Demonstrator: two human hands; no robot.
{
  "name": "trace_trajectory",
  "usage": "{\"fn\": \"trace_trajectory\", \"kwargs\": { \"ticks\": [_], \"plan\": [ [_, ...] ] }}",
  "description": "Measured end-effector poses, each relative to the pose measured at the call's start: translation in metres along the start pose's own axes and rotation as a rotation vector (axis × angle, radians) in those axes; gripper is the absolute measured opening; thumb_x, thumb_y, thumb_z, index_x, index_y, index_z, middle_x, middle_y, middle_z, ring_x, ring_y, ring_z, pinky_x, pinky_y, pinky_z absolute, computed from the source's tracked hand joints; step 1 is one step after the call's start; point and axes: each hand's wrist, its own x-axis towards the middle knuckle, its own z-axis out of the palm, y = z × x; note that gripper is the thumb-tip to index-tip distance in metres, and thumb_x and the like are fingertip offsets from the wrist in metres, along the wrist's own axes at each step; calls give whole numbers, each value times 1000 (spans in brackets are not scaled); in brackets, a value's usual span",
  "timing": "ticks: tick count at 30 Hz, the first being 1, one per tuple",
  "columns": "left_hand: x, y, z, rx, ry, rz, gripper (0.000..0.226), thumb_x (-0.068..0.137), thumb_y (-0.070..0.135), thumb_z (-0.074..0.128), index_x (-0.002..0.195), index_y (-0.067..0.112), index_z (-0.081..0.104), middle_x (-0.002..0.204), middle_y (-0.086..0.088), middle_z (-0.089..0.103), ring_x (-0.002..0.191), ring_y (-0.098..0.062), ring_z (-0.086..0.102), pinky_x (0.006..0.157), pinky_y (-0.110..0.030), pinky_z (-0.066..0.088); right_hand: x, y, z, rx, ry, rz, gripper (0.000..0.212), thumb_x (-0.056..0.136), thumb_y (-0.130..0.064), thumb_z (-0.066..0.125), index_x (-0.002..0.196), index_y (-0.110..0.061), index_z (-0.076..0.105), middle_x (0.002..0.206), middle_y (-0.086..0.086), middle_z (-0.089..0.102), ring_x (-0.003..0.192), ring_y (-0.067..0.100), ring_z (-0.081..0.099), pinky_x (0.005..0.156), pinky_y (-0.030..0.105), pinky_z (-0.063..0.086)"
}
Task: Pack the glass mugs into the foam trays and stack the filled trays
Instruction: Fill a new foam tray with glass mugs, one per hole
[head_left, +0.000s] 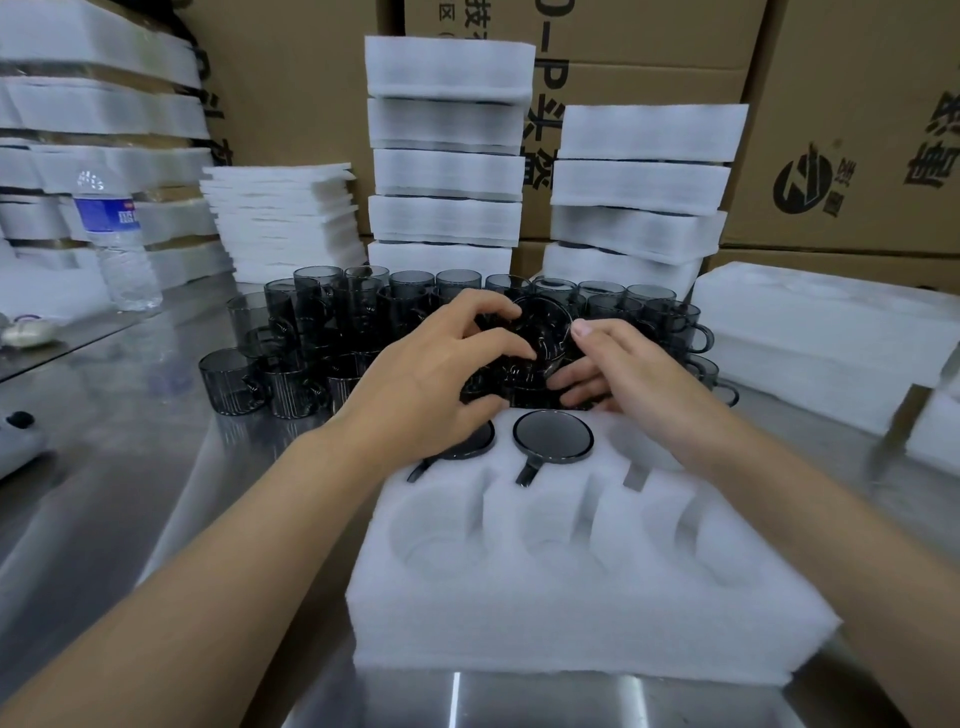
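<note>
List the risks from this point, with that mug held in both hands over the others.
1. The left hand and right hand grip the mug right above the crowded loose mugs; a slip could knock glass on glass and chip it.
2. The handle may miss its slot in the empty back-right pocket of the foam tray, leaving the mug tilted.
3. The tall stack of filled trays behind looks uneven; another tray could tip it.

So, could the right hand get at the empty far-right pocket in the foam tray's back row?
Probably yes: the right hand, gripping a mug, hovers just beyond that pocket, which is empty.
</note>
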Motion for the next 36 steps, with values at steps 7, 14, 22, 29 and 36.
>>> {"fn": "trace_trajectory", "kwargs": {
  "ticks": [7,14,22,29,36],
  "plan": [
    [0,-4,2,9,29,16,43,73,6,77,107,28,63,141,3,37,94,-3,41,63,-27,44,0,3,0,-17,12,-19,21,91,-57,45,100,-40,54,93,-4,71,75,6,70,75,29,46],
    [0,-3,3,-11,44,-26,42,74,2,73,107,26,63,141,4,37,93,-4,42,65,-36,52,-2,0,1,-31,24,-24,34,88,-56,48,115,-34,52,99,-10,68,76,3,69,77,28,46],
    [-2,-6,5,-175,-20,-161,88,78,12,74,137,48,21,132,27,31,89,3,54,67,-19,49,-3,-3,1,119,79,-79,31,91,-35,58,120,-25,49,95,-2,68,75,0,66,64,22,54],
    [0,-9,6,-255,-114,-235,100,74,31,78,137,60,7,124,40,37,86,2,58,74,-28,53,-4,-3,0,142,115,-158,18,89,-36,61,104,-29,56,83,-10,69,73,-5,63,64,18,53],
    [0,-2,0,-254,-145,-234,96,65,54,73,135,65,9,118,27,49,81,1,60,71,-27,53,-8,-8,-1,118,73,-225,8,92,-35,56,94,-34,64,87,-9,68,73,-3,60,66,19,54]
  ]
}}
